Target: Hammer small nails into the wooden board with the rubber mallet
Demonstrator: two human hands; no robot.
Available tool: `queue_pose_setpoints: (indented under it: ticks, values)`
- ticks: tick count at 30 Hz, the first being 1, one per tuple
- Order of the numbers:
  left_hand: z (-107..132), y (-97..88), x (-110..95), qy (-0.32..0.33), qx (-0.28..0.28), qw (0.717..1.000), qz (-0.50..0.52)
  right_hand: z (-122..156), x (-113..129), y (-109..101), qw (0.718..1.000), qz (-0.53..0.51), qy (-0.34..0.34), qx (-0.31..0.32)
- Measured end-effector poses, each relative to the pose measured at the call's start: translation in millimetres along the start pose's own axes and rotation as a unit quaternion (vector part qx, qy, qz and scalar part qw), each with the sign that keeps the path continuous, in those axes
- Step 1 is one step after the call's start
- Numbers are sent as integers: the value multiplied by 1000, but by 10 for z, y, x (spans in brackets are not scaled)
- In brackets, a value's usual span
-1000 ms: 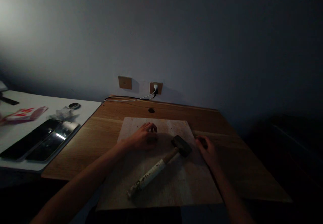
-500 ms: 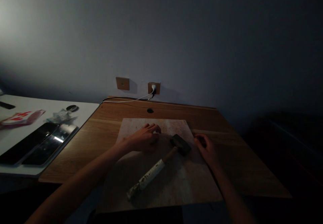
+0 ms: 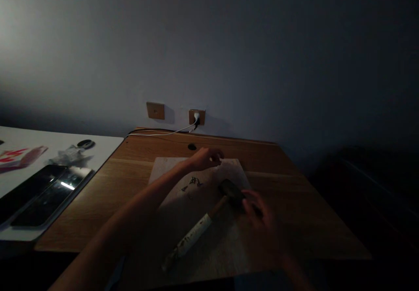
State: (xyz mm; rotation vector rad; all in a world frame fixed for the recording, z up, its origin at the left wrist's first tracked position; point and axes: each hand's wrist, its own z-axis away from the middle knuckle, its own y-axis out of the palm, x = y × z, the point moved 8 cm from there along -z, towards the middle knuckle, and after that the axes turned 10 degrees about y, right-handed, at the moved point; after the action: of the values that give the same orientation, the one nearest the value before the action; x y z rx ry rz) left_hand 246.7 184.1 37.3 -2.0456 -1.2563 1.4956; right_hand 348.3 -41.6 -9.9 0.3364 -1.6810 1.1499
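A hammer (image 3: 193, 234) with a dark block head and a pale, worn wrap on its handle lies diagonally on a wooden board (image 3: 225, 243). My left hand (image 3: 207, 157) is over the board's far edge, thumb and fingers pinched together. Whatever is between those fingertips is too small and dark to make out. Several small metal pieces, like nails (image 3: 194, 181), lie on the board below my left wrist. Slightly blurred, my right hand (image 3: 263, 214) is at the right end of the hammer head, fingers apart; whether they touch it is unclear.
The board rests on a brown wooden desk (image 3: 291, 195). To the left, a white table (image 3: 104, 144) holds dark, shiny flat panels (image 3: 54, 195), a crumpled clear bag (image 3: 70, 155) and a red-and-white packet (image 3: 19, 157). Cables run to a wall socket (image 3: 193, 117).
My left hand has moved forward and right, uncovering the small metal pieces. My right hand has come from beside the board to the hammer head. The view has shifted slightly.
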Motion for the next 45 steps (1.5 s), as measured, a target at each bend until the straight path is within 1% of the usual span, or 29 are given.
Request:
queue_pose_setpoints:
  ticks: [1,2,3,4,7,9,11,12,13,15,17,18,19,21,23,26,31,36,41,45]
  values:
    - [-64,51,35,-2,-4,1000,4,142,98,185,997,35,-2,70]
    - [-107,113,61,-1,-3,1000,8,283,191,373,987,75,-7,141]
    - [-129,179,80,1,-1,1000,10,394,286,496,979,109,-18,173]
    - [-131,244,102,0,2,1000,10,470,373,591,973,130,-26,191]
    - [-61,380,207,-29,-11,1000,6,538,519,794,964,157,-12,214]
    - [-6,409,273,-49,-34,998,5,501,557,860,966,170,-2,193]
    - [19,408,296,-50,-53,997,2,457,553,885,971,170,10,167]
    - [23,399,298,-48,-59,997,-1,444,539,892,974,155,17,164]
    - [24,386,298,-47,-65,997,-6,438,517,895,977,126,26,171]
    - [25,368,301,-49,-67,996,-10,438,443,868,978,37,56,199]
    - [30,363,312,-53,-65,996,-6,437,330,785,967,-71,101,221]
    - [34,367,318,-55,-62,997,2,425,260,714,960,-127,126,217]
    - [38,372,325,-56,-60,997,12,406,190,626,952,-181,147,200]
    - [45,379,342,-60,-60,996,29,354,71,431,935,-277,166,147]
    - [44,385,348,-59,-54,996,34,315,-22,279,923,-328,175,98]
    - [17,373,347,-59,-41,997,22,293,-113,208,922,-318,210,69]
    - [-105,352,368,-94,-24,995,3,203,-186,184,926,-282,251,13]
    - [-230,472,310,-83,-19,996,-2,146,-201,137,924,-259,281,-27]
    - [-202,572,311,-73,-24,997,0,195,-174,92,920,-261,288,-45]
    - [-164,593,303,-60,-21,998,-2,208,-206,132,920,-267,282,-47]
